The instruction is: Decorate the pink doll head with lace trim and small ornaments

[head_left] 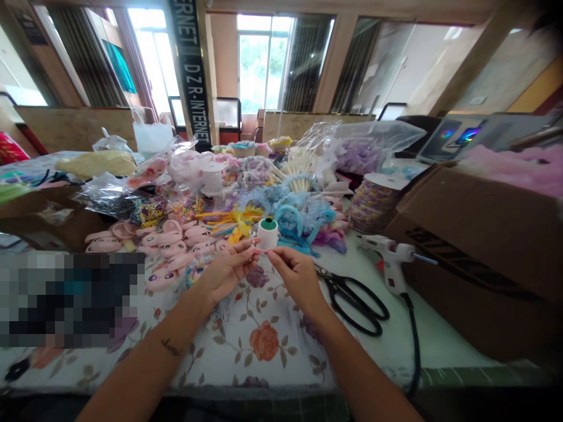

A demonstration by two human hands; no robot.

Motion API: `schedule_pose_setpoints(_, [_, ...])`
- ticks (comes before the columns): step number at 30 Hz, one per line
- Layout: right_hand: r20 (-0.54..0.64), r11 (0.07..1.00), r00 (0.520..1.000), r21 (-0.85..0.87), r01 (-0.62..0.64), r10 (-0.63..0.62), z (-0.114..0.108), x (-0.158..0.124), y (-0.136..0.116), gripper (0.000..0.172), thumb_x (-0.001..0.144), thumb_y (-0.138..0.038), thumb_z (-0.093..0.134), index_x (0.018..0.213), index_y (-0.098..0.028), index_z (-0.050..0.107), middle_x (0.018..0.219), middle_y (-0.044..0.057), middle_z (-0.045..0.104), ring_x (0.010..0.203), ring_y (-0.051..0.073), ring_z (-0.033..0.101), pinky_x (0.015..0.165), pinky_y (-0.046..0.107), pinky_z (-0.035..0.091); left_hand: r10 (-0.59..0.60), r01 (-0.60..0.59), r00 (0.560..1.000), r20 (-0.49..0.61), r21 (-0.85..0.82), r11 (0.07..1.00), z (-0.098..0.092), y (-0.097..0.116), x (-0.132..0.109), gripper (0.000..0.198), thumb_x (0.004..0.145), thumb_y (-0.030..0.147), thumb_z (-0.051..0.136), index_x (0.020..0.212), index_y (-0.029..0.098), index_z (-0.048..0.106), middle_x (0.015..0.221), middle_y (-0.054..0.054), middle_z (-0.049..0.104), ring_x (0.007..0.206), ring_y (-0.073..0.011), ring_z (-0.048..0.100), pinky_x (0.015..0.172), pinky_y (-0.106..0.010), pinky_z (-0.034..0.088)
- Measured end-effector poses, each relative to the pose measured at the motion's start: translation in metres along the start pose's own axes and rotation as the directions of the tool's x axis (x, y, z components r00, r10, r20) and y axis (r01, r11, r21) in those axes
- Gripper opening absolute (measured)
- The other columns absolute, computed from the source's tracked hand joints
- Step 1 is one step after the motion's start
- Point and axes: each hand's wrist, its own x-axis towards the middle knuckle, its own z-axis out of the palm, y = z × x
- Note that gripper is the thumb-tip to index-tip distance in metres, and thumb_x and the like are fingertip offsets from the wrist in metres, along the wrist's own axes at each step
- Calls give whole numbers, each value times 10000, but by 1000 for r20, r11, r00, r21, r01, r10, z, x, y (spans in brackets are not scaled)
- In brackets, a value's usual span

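Observation:
My left hand (pixel 233 265) and my right hand (pixel 295 271) meet over the flowered cloth, fingertips almost touching. Each is closed in a pinch. A tiny pale bit shows between them, too small to name. Just behind stands a white spool of thread (pixel 267 234) with a green top. Pink plush heads (pixel 163 275) with embroidered eyes lie left of my left hand. Black-handled scissors (pixel 358 302) rest to the right of my right hand, and beyond them lies a white glue gun (pixel 389 258) with a black cord.
A large cardboard box (pixel 488 252) takes up the right side, with a big spool of multicoloured yarn (pixel 376 202) beside it. Blue fluffy trim (pixel 290 196), yellow pipe cleaners (pixel 229 218) and plastic bags crowd the back. Another open box (pixel 48 220) stands at left, behind a pixelated patch.

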Motion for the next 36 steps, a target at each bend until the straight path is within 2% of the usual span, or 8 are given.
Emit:
schedule_pose_setpoints(4, [-7, 999, 999, 35, -35, 36, -3, 0, 2, 280, 829, -369, 554, 815, -126, 694, 610, 1, 551, 542, 115, 422, 506, 231, 331, -52, 52, 995, 87, -6, 999, 0, -1, -3, 217, 834, 50, 570, 1019, 80, 679, 797, -65, 664, 712, -89, 630, 717, -190, 549])
schedule_pose_setpoints(10, [-12, 998, 998, 16, -64, 64, -6, 1, 5, 272, 826, -363, 555, 805, -127, 687, 650, 16, 582, 592, 132, 466, 554, 240, 366, -67, 67, 994, 87, 8, 998, 0, -1, -4, 207, 870, 175, 573, 1006, 70, 689, 802, -79, 666, 722, -109, 633, 714, -218, 554])
schedule_pose_setpoints(15, [-17, 998, 998, 5, -61, 61, -7, 1, 5, 271, 827, -367, 552, 785, -131, 678, 648, 13, 577, 593, 131, 465, 551, 239, 369, -10, 5, 999, 49, 108, 994, 2, -1, -4, 65, 777, 170, 692, 812, 116, 682, 747, -51, 680, 671, -100, 629, 687, -205, 537])
schedule_pose_setpoints(17, [-16, 997, 997, -10, -76, 76, -8, 2, 6, 278, 823, -373, 553, 781, -130, 681, 621, 8, 559, 575, 129, 454, 539, 241, 363, 13, -19, 999, 41, 143, 990, 2, -1, -4, 87, 739, 180, 730, 771, 127, 669, 739, -49, 685, 662, -105, 632, 678, -208, 530])
schedule_pose_setpoints(24, [-10, 997, 997, -33, -74, 73, -8, 2, 8, 299, 815, -398, 553, 796, -135, 693, 613, 6, 569, 557, 129, 459, 533, 244, 371, -56, 42, 993, 104, 134, 990, 0, 1, -6, 218, 743, 189, 734, 948, 123, 700, 775, -52, 667, 707, -113, 633, 730, -234, 529])
schedule_pose_setpoints(28, [-6, 997, 997, -27, -76, 76, -7, 3, 10, 302, 812, -399, 554, 795, -133, 695, 625, 14, 589, 558, 133, 469, 540, 247, 375, -82, 67, 989, 123, 119, 991, 2, 2, -9, 225, 741, 280, 742, 900, 125, 704, 789, -53, 659, 703, -123, 638, 705, -246, 540])
schedule_pose_setpoints(32, [4, 998, 998, -25, -63, 63, -6, 3, 11, 278, 810, -373, 551, 775, -134, 688, 625, 16, 582, 569, 135, 466, 546, 247, 365, -10, -4, 998, 67, 199, 980, 3, 2, -8, 204, 658, 235, 804, 790, 136, 684, 752, -41, 671, 698, -126, 641, 701, -239, 530])
schedule_pose_setpoints(36, [-7, 997, 998, -43, -62, 61, -5, 3, 9, 275, 810, -368, 547, 745, -133, 674, 590, 3, 543, 551, 127, 444, 532, 241, 350, 114, -98, 993, -33, 323, 942, 0, 3, -3, 222, 652, 273, 803, 784, 136, 687, 772, -65, 716, 742, -149, 664, 731, -245, 512])
